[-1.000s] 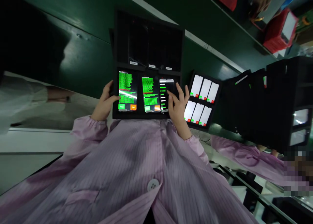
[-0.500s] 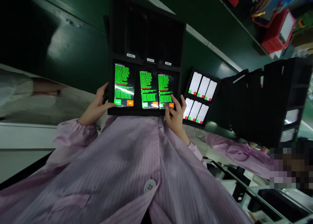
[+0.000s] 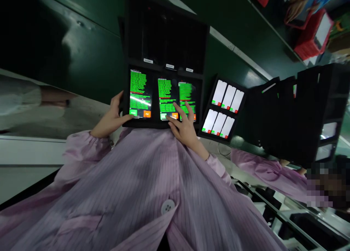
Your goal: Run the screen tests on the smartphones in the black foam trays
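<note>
A black tray [image 3: 126, 97] lies before me, with several phones in two rows. The near row has a left phone [image 3: 140, 87], a middle phone [image 3: 165, 90] and a right phone [image 3: 187, 92], all lit with green text and green and orange buttons. The far-row phones are dark, with small white labels. My left hand [image 3: 111, 116] grips the tray's near left corner, thumb over the rim by the left phone's lower edge. Over the near row, my right hand [image 3: 186, 127] has its fingers spread, one fingertip at the middle phone's green button. It partly covers the right phone.
To the right, a second tray [image 3: 220, 109] holds several phones with white screens. Beyond it stand black trays [image 3: 290, 123] and a co-worker's pink sleeve [image 3: 257, 167]. Red bins [image 3: 311, 43] and another person's hand [image 3: 296, 8] are at the upper right, across the green table [image 3: 90, 46].
My right hand has moved left, from the right phone's lower buttons to those of the middle phone. My left hand keeps its hold on the tray corner.
</note>
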Demonstrator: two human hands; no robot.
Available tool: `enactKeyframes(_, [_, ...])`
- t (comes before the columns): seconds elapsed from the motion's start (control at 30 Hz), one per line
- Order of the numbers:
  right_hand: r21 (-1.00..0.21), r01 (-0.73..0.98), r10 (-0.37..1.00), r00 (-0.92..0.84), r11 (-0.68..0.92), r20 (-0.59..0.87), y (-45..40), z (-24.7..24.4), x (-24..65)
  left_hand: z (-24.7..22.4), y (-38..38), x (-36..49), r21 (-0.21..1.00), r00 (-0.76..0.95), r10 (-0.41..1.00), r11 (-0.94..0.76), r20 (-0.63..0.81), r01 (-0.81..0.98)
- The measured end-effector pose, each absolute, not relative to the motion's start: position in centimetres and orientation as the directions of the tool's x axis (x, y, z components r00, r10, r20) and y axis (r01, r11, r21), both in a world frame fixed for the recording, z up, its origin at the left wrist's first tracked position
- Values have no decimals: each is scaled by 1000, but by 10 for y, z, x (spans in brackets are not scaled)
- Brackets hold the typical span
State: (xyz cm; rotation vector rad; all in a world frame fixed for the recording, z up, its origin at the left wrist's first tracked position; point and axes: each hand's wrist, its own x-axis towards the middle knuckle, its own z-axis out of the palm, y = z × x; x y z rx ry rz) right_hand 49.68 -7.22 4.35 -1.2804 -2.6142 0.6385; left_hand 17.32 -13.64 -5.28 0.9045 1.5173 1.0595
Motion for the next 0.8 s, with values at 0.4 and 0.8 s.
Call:
enactKeyframes(0.4, [-503, 683, 785, -620, 529, -17, -71, 46, 498, -29, -129, 187, 947, -270, 913, 322, -307, 13])
enactKeyframes(0.8, [-592, 651, 827, -560, 476, 50, -74, 34, 506, -38, -127, 181, 934, -215, 948, 282, -236, 217])
